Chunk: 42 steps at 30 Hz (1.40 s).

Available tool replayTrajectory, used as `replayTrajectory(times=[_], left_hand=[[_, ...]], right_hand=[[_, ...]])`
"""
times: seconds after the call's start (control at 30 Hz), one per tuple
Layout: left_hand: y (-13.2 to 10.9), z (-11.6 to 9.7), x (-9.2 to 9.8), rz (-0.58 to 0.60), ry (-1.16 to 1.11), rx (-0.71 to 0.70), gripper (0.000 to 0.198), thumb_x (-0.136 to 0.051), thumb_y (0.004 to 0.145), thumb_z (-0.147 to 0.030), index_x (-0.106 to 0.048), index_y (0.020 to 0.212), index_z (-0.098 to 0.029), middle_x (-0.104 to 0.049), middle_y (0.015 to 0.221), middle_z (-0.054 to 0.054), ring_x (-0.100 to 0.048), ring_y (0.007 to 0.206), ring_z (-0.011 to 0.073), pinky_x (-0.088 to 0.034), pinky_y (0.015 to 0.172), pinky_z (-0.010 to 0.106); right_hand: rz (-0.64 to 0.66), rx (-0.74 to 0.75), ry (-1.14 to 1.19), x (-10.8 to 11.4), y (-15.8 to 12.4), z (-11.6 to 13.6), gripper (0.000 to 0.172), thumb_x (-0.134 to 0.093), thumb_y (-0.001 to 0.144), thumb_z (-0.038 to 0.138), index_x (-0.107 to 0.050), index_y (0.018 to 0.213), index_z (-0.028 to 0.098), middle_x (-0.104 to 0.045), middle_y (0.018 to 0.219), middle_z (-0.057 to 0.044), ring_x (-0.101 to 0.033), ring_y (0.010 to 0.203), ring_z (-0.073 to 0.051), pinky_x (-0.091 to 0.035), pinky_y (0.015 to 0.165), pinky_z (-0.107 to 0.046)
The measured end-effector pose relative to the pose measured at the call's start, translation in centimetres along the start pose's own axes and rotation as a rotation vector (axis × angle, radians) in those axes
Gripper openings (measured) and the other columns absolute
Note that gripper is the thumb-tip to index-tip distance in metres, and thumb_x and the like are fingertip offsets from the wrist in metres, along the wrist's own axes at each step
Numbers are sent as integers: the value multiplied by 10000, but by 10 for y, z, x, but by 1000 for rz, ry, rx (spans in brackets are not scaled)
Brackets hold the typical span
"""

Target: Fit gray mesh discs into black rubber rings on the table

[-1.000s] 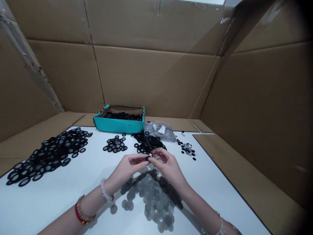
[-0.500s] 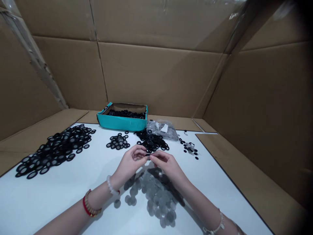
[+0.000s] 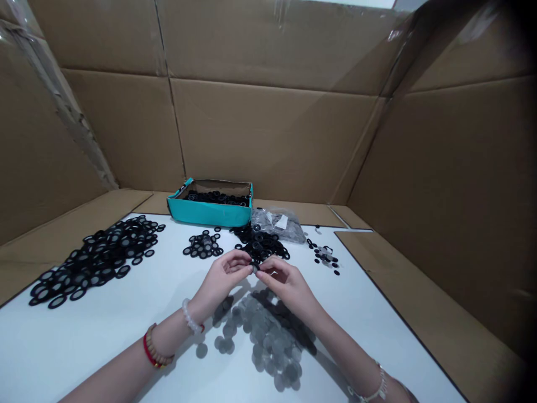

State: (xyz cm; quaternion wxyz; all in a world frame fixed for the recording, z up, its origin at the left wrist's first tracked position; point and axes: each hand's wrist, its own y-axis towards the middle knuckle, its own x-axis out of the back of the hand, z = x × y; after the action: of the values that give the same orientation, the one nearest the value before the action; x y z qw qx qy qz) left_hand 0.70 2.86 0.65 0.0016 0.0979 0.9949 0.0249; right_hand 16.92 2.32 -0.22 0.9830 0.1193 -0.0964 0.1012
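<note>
Your right hand (image 3: 289,286) has dipped slightly; with your left hand (image 3: 224,274), its fingertips pinch a black ring (image 3: 254,268) edge-on, above grey mesh discs (image 3: 264,327).

Nothing fancy on the left hand (image 3: 222,277): right behind it sits a white beaded bracelet (image 3: 191,317) with a little red bit on it, and further up the arm there's a wooden bead bracelet (image 3: 156,348) on a red cord (image 3: 146,351). Back from the right hand (image 3: 289,286), there's a thin silvery bracelet (image 3: 380,386) with small beads.
</note>
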Motion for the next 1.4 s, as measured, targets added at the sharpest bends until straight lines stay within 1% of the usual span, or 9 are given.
replayTrajectory(times=[0.17, 0.27, 0.5, 0.7, 0.83, 0.97, 1.13, 1.3, 1.4], left_hand=[[-1, 1, 5, 133, 187, -158, 188, -582, 763, -210, -583, 942, -155, -607, 965, 65, -574, 896, 183, -452, 830, 311], [-1, 1, 6, 149, 282, -213, 167, -552, 780, -188, -592, 940, -163, -611, 954, 63, -569, 896, 190, -445, 825, 319], [3, 4, 2, 73, 91, -107, 130, -597, 724, -195, -585, 846, -150, -601, 862, 44, -567, 830, 174, -452, 781, 292], [1, 5, 2, 63, -7, -10, 217, -636, 710, -250, -579, 896, -151, -612, 905, 54, -583, 838, 181, -475, 767, 299], [1, 5, 5, 120, 114, -94, 228, -608, 744, -245, -586, 956, -161, -611, 970, 69, -581, 897, 197, -465, 820, 324], [2, 6, 8, 169, 244, -177, 185, -560, 775, -217, -601, 951, -174, -623, 937, 63, -579, 888, 198, -454, 819, 320], [2, 1, 7, 135, 153, -130, 133, -589, 745, -215, -601, 859, -147, -614, 847, 62, -578, 818, 191, -464, 777, 323], [2, -1, 5, 100, 43, -32, 220, -659, 705, -263, -597, 881, -147, -619, 881, 63, -580, 863, 195, -464, 803, 319], [1, -1, 5, 124, 56, -25, 254, -641, 727, -274, -586, 943, -153, -618, 946, 70, -581, 895, 197, -464, 811, 312]], right_hand=[[41, -18, -72, 2, 0, -3, 183, -578, 789, 346, -610, 736, 174, -554, 748, -13, -521, 673, -152, -401, 592, -249], [62, -7, -97, 1, -2, 0, 179, -554, 813, 336, -593, 735, 180, -535, 742, 0, -506, 650, -138, -392, 574, -239], [58, 42, -141, -3, -6, 6, 185, -482, 859, 315, -513, 728, 188, -497, 741, 9, -488, 666, -131, -388, 593, -233], [41, 23, -104, -3, -5, -2, 135, -552, 811, 316, -578, 813, 184, -563, 782, -6, -522, 692, -149, -409, 626, -246], [43, 24, -141, -3, -5, -3, 127, -560, 800, 288, -587, 744, 177, -555, 724, -2, -510, 664, -152, -393, 609, -250], [74, 51, -190, -5, -7, -1, 151, -527, 823, 259, -519, 691, 187, -498, 663, 22, -461, 629, -137, -353, 575, -235], [42, 99, -188, -5, -8, 0, 194, -502, 843, 245, -458, 663, 190, -444, 644, 33, -423, 625, -129, -334, 584, -231], [64, 46, -131, -3, -6, -1, 112, -537, 830, 291, -545, 789, 188, -486, 701, 21, -450, 643, -135, -356, 595, -234], [57, 55, -150, -2, -5, -1, 109, -566, 807, 285, -566, 765, 185, -497, 688, 20, -455, 638, -138, -359, 599, -239]])
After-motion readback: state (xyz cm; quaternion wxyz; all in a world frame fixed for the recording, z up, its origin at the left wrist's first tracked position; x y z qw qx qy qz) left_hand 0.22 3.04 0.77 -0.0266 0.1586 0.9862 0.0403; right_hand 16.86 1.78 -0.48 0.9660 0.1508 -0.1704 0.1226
